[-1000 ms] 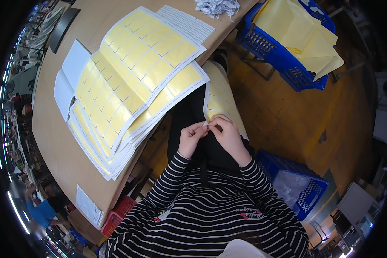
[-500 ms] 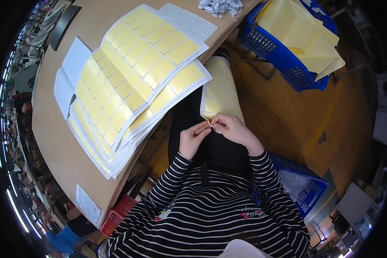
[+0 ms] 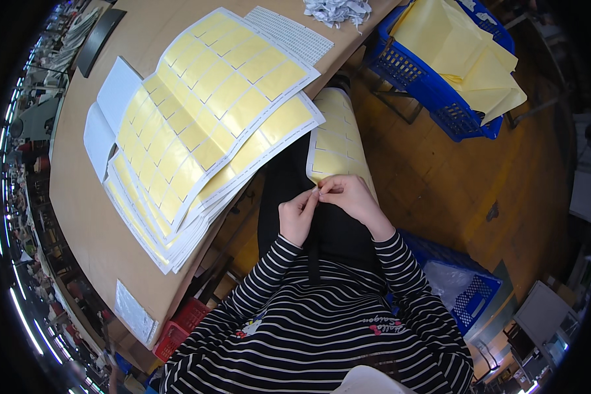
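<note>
Across my lap lies a yellow sticker sheet (image 3: pixel 338 139) with a white border and dark corner marks. My left hand (image 3: pixel 297 215) and my right hand (image 3: pixel 356 201) meet at its near corner, both closed in a pinch, fingertips touching. The corner is between them; whether they hold one layer or two is hidden by the fingers. To the left, a fanned stack of similar yellow sheets (image 3: pixel 197 98) covers part of the table, its near edge overhanging toward my lap.
On the brown table (image 3: pixel 79 217) lie white paper (image 3: pixel 120 92), a printed white sheet (image 3: pixel 295 36), paper scraps (image 3: pixel 338 10) and a flat clear packet (image 3: pixel 135 312). A blue basket (image 3: pixel 400 65) holding yellow paper (image 3: pixel 466 59) stands far right. Lower down are another blue basket (image 3: pixel 476 299) and a red one (image 3: pixel 177 335).
Both hands stay at the sheet's corner. My left hand has shifted slightly right and my right hand's fingers are now closer to it; the small pale bit between the fingertips is less visible.
</note>
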Available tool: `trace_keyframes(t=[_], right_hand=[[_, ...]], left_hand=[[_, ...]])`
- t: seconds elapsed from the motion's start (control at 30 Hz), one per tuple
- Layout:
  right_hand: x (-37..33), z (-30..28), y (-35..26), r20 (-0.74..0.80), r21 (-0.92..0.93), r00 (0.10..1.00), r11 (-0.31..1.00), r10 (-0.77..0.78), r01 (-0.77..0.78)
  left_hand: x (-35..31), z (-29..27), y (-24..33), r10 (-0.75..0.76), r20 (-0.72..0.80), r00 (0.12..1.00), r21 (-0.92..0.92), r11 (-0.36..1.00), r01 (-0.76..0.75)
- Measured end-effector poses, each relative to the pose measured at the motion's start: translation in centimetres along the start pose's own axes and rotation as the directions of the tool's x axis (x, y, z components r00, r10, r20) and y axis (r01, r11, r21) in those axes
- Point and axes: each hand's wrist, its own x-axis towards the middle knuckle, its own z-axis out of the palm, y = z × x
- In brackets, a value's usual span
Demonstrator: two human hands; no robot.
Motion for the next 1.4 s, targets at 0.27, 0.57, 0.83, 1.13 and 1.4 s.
trace_keyframes(t=[0.27,0.57,0.83,1.13,1.4], right_hand=[[0.5,-0.4,0.4,0.083,0.026,0.997,1.0,0.003,-0.005],[0.5,-0.2,0.3,0.116,-0.088,0.991,0.993,-0.072,0.083],[1.0,-1.1,-0.3,0.206,-0.029,0.978,0.999,0.039,-0.033],[0.5,-0.7,-0.5,0.326,-0.141,0.941,0.979,-0.097,0.149],[-0.8,-0.2,-0.5,-0.024,0.187,0.995,0.977,-0.101,0.103]], left_hand=[[0.0,0.0,-2.0,-0.252,0.121,0.96,-0.669,0.694,0.267],[0.3,-0.4,-1.7,-0.204,0.148,0.968,-0.566,0.785,0.252],[0.2,-0.9,-2.9,-0.107,0.246,0.963,-0.62,0.746,0.241],[0.4,-1.4,-3.6,-0.149,0.241,0.959,-0.533,0.806,0.259],[1.1,-0.9,-2.9,-0.16,0.122,0.98,-0.542,0.816,0.201]])
